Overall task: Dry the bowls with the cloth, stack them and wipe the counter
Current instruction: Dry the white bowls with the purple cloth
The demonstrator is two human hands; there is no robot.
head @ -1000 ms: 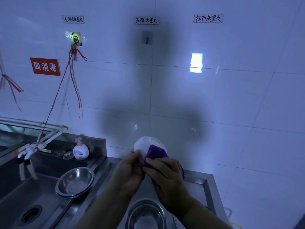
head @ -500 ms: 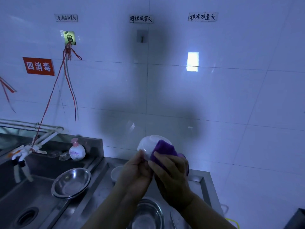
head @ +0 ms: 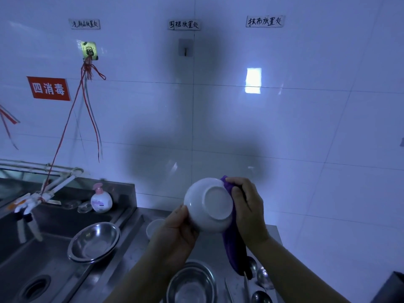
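A white bowl (head: 208, 204), a purple cloth (head: 235, 246), and a red sign (head: 49, 88) with white characters.

A soap pump bottle (head: 101, 199) stands on the ledge behind the sink (head: 28, 270). A red sign (head: 49, 88) and three handwritten labels (head: 184, 24) are fixed to the white tiled wall (head: 306, 127). Red strings (head: 87, 101) hang from a hook (head: 89, 50). Ladles (head: 261, 278) lie at lower right.

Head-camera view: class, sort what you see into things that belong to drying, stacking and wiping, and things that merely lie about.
Job:
round white ceramic bowl, in left hand
purple cloth, in right hand
small white bowl
steel counter

Lying about:
pink-topped soap bottle
red wall sign
metal ladles
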